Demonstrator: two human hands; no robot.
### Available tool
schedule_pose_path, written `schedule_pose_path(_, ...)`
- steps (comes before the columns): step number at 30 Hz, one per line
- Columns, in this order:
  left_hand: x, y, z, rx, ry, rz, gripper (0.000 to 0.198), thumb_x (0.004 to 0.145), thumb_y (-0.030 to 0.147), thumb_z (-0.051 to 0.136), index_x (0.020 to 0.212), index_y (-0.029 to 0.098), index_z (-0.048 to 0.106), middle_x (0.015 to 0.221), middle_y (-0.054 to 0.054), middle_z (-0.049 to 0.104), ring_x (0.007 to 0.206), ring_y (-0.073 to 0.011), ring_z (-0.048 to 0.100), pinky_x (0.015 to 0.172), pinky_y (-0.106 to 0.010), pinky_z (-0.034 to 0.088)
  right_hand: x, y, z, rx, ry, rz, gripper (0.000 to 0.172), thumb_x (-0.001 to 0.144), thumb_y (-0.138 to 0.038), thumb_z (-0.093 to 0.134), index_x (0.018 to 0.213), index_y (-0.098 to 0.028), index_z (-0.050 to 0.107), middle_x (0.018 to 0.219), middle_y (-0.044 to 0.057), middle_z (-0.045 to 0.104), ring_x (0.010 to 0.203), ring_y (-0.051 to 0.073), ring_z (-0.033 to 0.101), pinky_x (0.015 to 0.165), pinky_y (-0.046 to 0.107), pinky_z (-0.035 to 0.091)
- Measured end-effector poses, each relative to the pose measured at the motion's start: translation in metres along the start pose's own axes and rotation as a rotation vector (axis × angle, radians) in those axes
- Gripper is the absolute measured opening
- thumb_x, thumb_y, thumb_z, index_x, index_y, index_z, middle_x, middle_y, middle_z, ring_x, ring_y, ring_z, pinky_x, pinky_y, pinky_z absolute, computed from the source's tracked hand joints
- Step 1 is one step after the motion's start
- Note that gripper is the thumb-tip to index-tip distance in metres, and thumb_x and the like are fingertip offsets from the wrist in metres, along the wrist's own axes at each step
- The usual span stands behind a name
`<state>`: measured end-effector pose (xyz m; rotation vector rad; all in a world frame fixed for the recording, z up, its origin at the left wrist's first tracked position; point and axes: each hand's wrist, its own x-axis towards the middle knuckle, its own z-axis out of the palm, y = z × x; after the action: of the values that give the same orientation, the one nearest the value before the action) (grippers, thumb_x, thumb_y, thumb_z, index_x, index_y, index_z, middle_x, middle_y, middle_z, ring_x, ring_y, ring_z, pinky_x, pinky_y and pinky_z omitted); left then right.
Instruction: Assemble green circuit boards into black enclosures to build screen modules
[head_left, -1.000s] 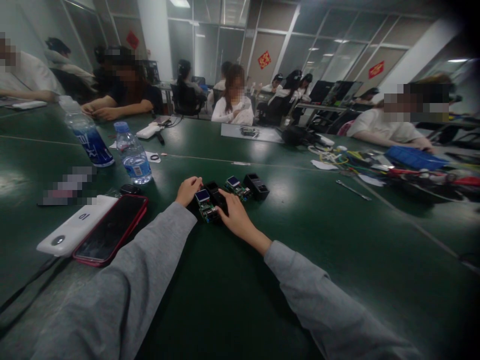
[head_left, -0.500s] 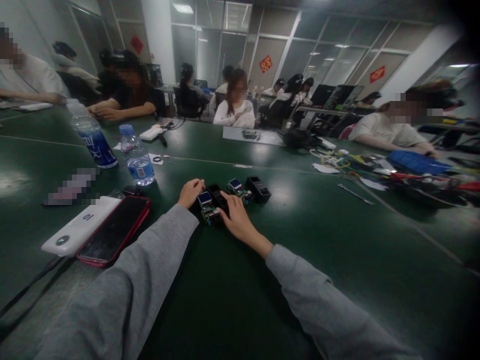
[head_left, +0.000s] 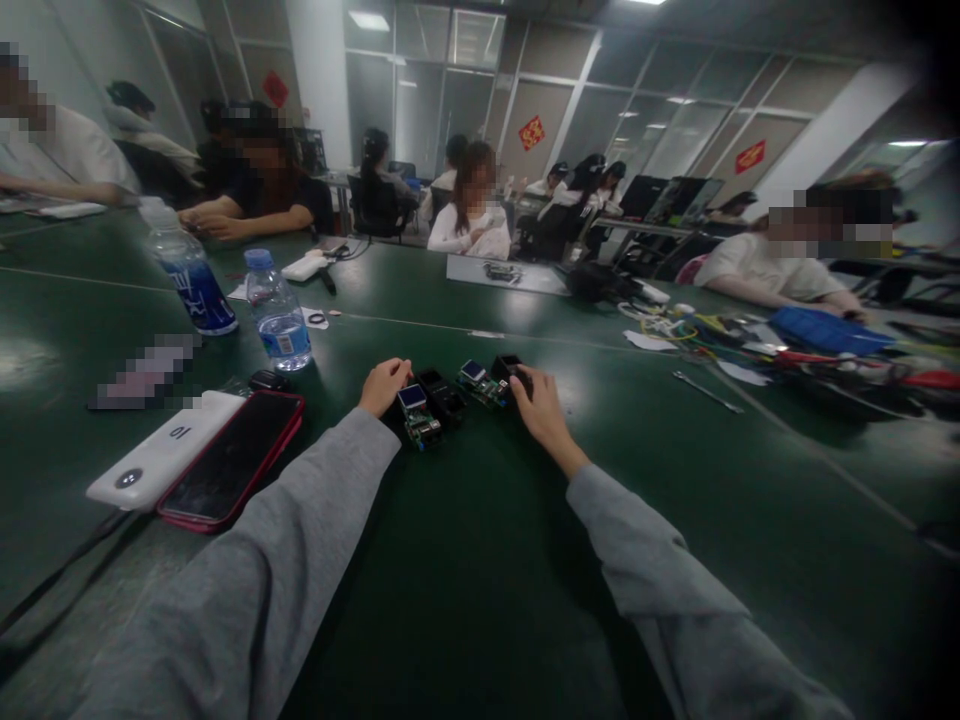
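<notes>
On the green table (head_left: 465,560) lie two small circuit boards with blue screens and two black plastic housings in a row. My left hand (head_left: 384,386) rests curled at the left end, against the nearest board (head_left: 417,414). A black housing (head_left: 442,392) lies just right of that board. My right hand (head_left: 541,404) has its fingers closed over the far black housing (head_left: 508,368). The second board (head_left: 480,381) lies between the two housings.
A red-cased phone (head_left: 229,460) and a white power bank (head_left: 154,462) lie at my left. Two water bottles (head_left: 277,312) stand behind them. Tools, wires and a blue tray (head_left: 821,328) clutter the right side. Other people sit around the table.
My right hand has left the near housing beside the left board and moved right, onto the far black housing. My left hand has stayed put.
</notes>
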<state>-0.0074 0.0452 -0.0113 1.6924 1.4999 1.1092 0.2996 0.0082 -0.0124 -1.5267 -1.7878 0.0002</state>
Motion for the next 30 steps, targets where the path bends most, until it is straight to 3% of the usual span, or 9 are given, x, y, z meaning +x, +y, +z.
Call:
schedule_pose_path(3, -0.001, 0.001, 0.000, -0.009, -0.006, -0.008, 0.038, 0.088, 0.049, 0.042, 0.072, 0.019, 0.059, 0.063, 0.001, 0.058, 0.059, -0.0139, 0.053, 0.060, -0.026, 0.039, 0.000, 0.011, 0.007, 0.043, -0.008, -0.021, 0.061, 0.094, -0.058, 0.038, 0.130, -0.011, 0.052, 0.119, 0.016, 0.049, 0.114, 0.026, 0.048, 0.103, 0.045, 0.040)
schedule_pose_path(11, 0.001, 0.000, 0.001, 0.013, 0.011, -0.013, 0.037, 0.088, 0.048, 0.043, 0.071, 0.020, 0.060, 0.062, 0.001, 0.058, 0.061, -0.0144, 0.054, 0.062, -0.026, 0.040, 0.000, 0.010, 0.011, 0.099, 0.017, -0.038, 0.060, 0.096, -0.058, 0.032, 0.129, -0.012, 0.054, 0.118, 0.017, 0.053, 0.115, 0.026, 0.049, 0.103, 0.045, 0.040)
schedule_pose_path(15, 0.000, 0.002, 0.001, 0.012, 0.016, -0.015, 0.036, 0.087, 0.047, 0.043, 0.069, 0.020, 0.059, 0.060, 0.001, 0.058, 0.060, -0.0146, 0.054, 0.061, -0.026, 0.039, 0.002, 0.010, 0.009, 0.156, 0.069, 0.028, 0.061, 0.095, -0.060, 0.032, 0.122, -0.012, 0.058, 0.117, 0.017, 0.058, 0.111, 0.026, 0.053, 0.100, 0.043, 0.041)
schedule_pose_path(23, -0.001, 0.003, 0.002, 0.024, 0.020, -0.017, 0.037, 0.087, 0.047, 0.043, 0.069, 0.020, 0.060, 0.062, 0.000, 0.059, 0.060, -0.0146, 0.053, 0.060, -0.026, 0.038, 0.003, 0.015, 0.003, 0.212, 0.118, 0.329, 0.065, 0.095, -0.061, 0.021, 0.107, -0.015, 0.064, 0.100, 0.013, 0.066, 0.092, 0.025, 0.059, 0.084, 0.037, 0.043)
schedule_pose_path(26, 0.000, 0.000, 0.002, 0.023, 0.015, -0.015, 0.038, 0.087, 0.049, 0.042, 0.071, 0.020, 0.060, 0.062, 0.001, 0.059, 0.059, -0.0143, 0.053, 0.060, -0.026, 0.038, 0.002, 0.017, 0.004, 0.203, 0.125, 0.343, 0.065, 0.094, -0.062, 0.020, 0.098, -0.015, 0.065, 0.095, 0.013, 0.066, 0.089, 0.024, 0.058, 0.084, 0.037, 0.043)
schedule_pose_path(30, 0.000, 0.000, 0.001, 0.025, 0.009, 0.001, 0.038, 0.088, 0.049, 0.042, 0.071, 0.020, 0.059, 0.062, 0.001, 0.058, 0.059, -0.0142, 0.054, 0.061, -0.027, 0.039, 0.003, 0.015, 0.006, 0.224, 0.150, 0.279, 0.061, 0.092, -0.065, 0.029, 0.104, -0.014, 0.061, 0.102, 0.014, 0.063, 0.094, 0.024, 0.057, 0.087, 0.039, 0.044)
